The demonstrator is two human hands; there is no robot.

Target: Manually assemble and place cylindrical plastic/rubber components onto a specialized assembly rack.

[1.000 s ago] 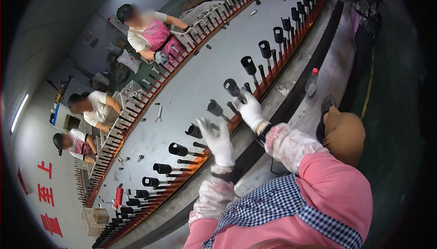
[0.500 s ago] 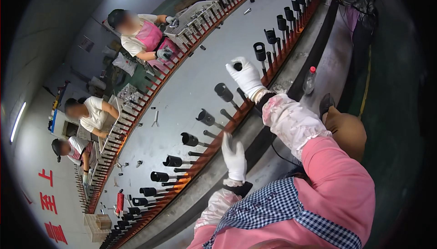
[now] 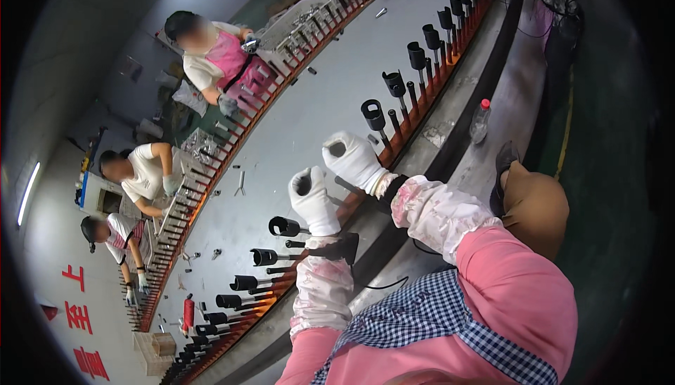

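Note:
Both my hands wear white gloves and reach over the near row of upright rods. My left hand (image 3: 314, 206) is closed, its fingers wrapped round a black open-topped cylinder (image 3: 303, 186), of which only the dark mouth shows. Up and to the right, my right hand (image 3: 357, 164) is curled round another such cylinder (image 3: 337, 149) in the same row. Just beyond it stands an uncovered black cylinder (image 3: 373, 114) with a notched rim, on a rod. A further black cylinder (image 3: 284, 227) leans beside my left hand, nearer to me. The gloves hide most of both held cylinders.
The row of rods curves along a pale table (image 3: 281, 139). A clear bottle with a red cap (image 3: 480, 123) stands on the near ledge. Across the table, several people work beside white crates (image 3: 299, 26). A red cylinder (image 3: 188, 312) and small metal parts lie at the left.
My left hand has risen from below the row and closed round a cylinder. My right hand has moved down-left, still curled. The row of cylinders has shifted down-left.

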